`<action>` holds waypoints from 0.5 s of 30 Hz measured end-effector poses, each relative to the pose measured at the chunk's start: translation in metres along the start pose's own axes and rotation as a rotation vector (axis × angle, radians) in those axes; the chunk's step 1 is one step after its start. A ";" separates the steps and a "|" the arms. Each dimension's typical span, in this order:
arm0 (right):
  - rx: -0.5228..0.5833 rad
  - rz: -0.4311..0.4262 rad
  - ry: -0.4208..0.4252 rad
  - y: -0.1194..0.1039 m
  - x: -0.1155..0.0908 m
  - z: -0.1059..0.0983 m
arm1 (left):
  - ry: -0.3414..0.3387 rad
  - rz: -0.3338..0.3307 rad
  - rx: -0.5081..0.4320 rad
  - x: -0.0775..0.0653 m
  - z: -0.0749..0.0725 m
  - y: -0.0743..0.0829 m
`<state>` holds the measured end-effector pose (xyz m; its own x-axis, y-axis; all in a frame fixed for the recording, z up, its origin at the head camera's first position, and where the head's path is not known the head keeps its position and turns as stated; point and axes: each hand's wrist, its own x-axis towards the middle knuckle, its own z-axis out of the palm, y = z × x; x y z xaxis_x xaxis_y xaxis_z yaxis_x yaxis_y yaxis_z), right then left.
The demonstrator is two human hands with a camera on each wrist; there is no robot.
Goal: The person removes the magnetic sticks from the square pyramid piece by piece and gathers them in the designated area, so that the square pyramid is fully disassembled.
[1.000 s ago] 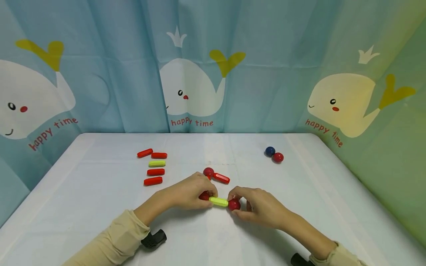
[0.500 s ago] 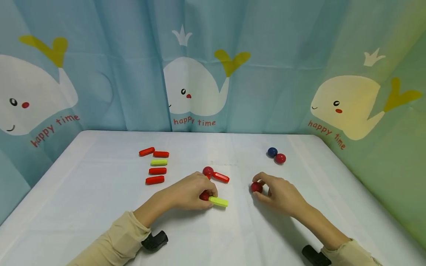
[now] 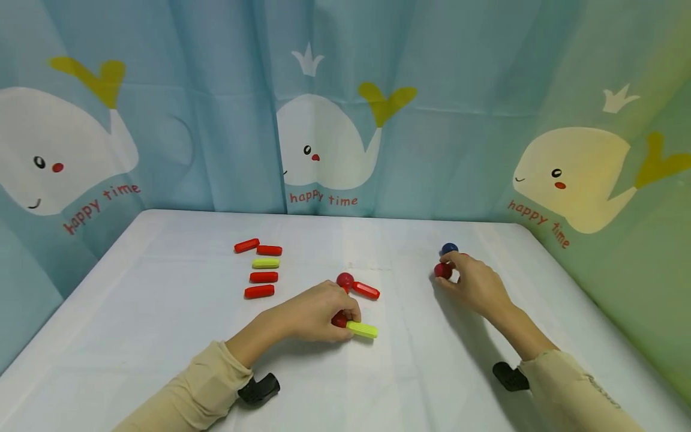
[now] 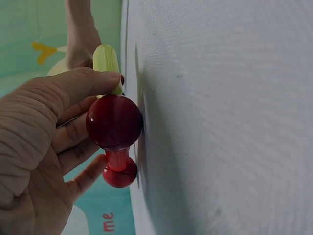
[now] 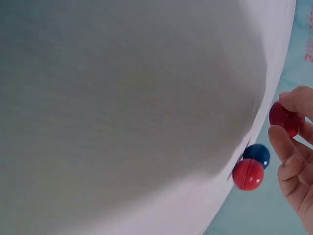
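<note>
My left hand (image 3: 318,312) pinches a yellow-green toy rod (image 3: 363,329) near a dark red ball (image 4: 114,122) at its end. In the left wrist view, a red rod (image 4: 117,159) runs from that ball to another red ball (image 4: 120,176). A further red rod (image 3: 366,290) lies against the far ball in the head view. My right hand (image 3: 477,287) holds a loose red ball (image 3: 443,270) between thumb and fingers, just above the table. Close by sit a blue ball (image 5: 258,155) and another red ball (image 5: 248,174), mostly hidden by the hand in the head view.
Several red rods (image 3: 260,291) and one yellow-green rod (image 3: 266,263) lie in a loose column on the left of the white table (image 3: 178,312). A whale-print curtain (image 3: 324,138) hangs behind the table's far edge.
My right hand has pulled its red ball off the free end of the yellow-green rod and carried it right and away, beside the blue ball. My left hand keeps its hold.
</note>
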<state>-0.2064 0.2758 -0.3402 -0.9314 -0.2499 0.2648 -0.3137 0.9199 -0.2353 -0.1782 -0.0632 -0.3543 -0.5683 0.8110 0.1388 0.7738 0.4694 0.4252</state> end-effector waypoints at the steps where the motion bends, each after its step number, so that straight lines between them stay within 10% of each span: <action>1: -0.013 0.002 0.003 0.002 0.003 0.000 | 0.000 -0.001 -0.002 0.000 0.000 0.000; 15: -0.051 0.057 -0.028 0.020 0.023 0.005 | 0.006 -0.002 -0.010 0.000 0.000 -0.001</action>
<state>-0.2353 0.2868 -0.3433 -0.9527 -0.2041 0.2253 -0.2504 0.9471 -0.2008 -0.1788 -0.0632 -0.3544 -0.5716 0.8079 0.1432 0.7699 0.4677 0.4342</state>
